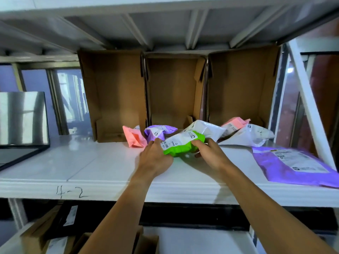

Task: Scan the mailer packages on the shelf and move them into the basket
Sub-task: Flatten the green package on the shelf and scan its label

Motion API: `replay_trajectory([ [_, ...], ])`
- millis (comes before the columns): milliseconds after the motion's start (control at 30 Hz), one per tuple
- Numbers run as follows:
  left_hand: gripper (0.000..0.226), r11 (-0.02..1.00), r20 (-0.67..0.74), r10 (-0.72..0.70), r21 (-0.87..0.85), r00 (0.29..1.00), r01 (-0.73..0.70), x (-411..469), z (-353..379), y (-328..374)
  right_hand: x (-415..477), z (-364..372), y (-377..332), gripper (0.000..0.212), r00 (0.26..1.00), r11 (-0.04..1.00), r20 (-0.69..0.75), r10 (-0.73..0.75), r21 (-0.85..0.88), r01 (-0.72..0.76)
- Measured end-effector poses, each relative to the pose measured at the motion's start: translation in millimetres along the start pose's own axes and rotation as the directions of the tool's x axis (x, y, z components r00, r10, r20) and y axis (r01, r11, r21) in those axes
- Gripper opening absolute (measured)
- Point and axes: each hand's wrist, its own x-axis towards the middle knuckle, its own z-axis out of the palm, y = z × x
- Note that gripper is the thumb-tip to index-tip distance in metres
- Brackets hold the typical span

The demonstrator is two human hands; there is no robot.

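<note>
Bare forearms [117, 213] stretch over the front edge of the shelf [91, 162]. There the left hand [156, 158] and right hand [209, 151] curl their fingers [156, 143] round opposite ends of the green mailer [181, 146]. It lies just in front of the other mailers [205, 128]. It looks soft, light and slick, so gripping the bunched ends with the label upward should stop it sliding.

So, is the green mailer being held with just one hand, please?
No, the left hand and the right hand both grip the green mailer.
</note>
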Motion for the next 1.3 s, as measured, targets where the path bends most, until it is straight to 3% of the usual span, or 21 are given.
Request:
replay_trajectory([
  [100,0.045,0.994,0.001,0.039,-0.1,0.999,-0.039,6.3,2.0,-11.2,1.5,-4.9,-4.3,0.042,0.998,0.983,-0.002,0.06,0.171,-0.058],
  [200,0.06,0.986,0.041,0.126,-0.116,0.991,-0.121,5.4,3.4,-13.5,-1.6,-6.7,-10.5,0.039,0.996,0.959,-0.033,0.08,0.273,-0.068],
  [333,0.077,0.995,0.104,0.097,-0.047,0.99,-0.093,-4.1,-3.9,-6.1,-7.3,-6.1,-12.7,0.053,0.99,0.972,-0.053,0.133,0.204,-0.119],
  [433,0.073,1.0,-0.062,0.004,0.021,0.998,-0.003,-6.0,-5.7,-4.1,-10.3,-6.8,-12.0,0.039,0.988,0.985,-0.088,0.13,0.126,-0.119],
  [500,0.054,0.994,-0.119,-0.054,-0.096,0.991,0.042,-4.4,-7.1,-6.4,-9.4,-6.4,-10.4,0.032,0.987,0.99,-0.115,0.109,0.107,-0.097],
  [567,0.037,0.95,-0.068,-0.125,-0.297,0.99,0.1,-4.1,-9.6,-6.7,-8.3,-6.7,-10.2,0.031,0.99,0.99,-0.094,0.106,0.104,-0.096],
  [667,0.03,0.892,-0.024,-0.148,-0.434,0.989,0.123,-8.9,-13.4,-2.6,-8.0,-6.7,-12.6,0.033,0.99,0.985,-0.066,0.126,0.13,-0.116],
  [767,0.042,0.927,0.03,-0.039,-0.371,0.999,0.047,-9.6,-8.2,-2.8,-8.4,-7.6,-15.0,0.04,0.992,0.986,-0.06,0.111,0.133,-0.102],
  [900,0.062,0.954,0.158,0.059,-0.3,0.986,-0.009,-9.8,-5.0,-4.4,-12.8,-11.9,-20.8,0.071,0.992,0.963,-0.076,0.105,0.256,-0.082],
  [1000,0.08,0.977,0.235,0.105,-0.203,0.966,-0.057,-12.3,-4.3,-0.8,-13.6,-14.2,-25.5,0.068,0.983,0.942,-0.152,0.103,0.332,-0.047],
  [1133,0.09,0.982,0.328,0.16,0.043,0.931,-0.184,-19.9,-4.5,10.2,-11.8,-5.4,-19.7,0.059,0.993,0.989,-0.117,0.006,0.147,0.011],
  [1233,0.096,0.974,0.371,0.157,0.094,0.915,-0.206,-20.7,-3.2,11.5,-13.3,-1.6,-16.0,0.056,1.0,1.0,-0.02,-0.011,0.019,0.011],
  [1300,0.098,0.974,0.381,0.159,0.087,0.911,-0.207,-19.3,-2.0,10.6,-13.8,1.1,-13.4,0.046,0.998,0.986,0.062,-0.034,-0.163,0.044],
])
